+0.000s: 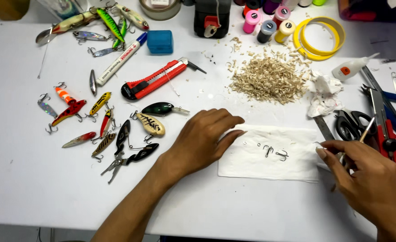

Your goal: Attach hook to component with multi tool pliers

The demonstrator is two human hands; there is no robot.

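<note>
The counter (50, 188) lies open along its near edge, below both hands. Between the left hand (202, 141) and the right hand (368, 179), a white tissue (251, 163) carries small hooks (275, 153). Left of the left hand, lures (99, 130) and pliers (126, 157) crowd the surface. Behind the tissue sits a heap of shavings (267, 80); a knife (155, 78) lies beside it. Scissors (352, 125) and tools (384, 121) block the right edge.

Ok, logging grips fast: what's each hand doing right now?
Left hand: open, fingertips on the white tissue.
Right hand: pinching a small hook.
</note>
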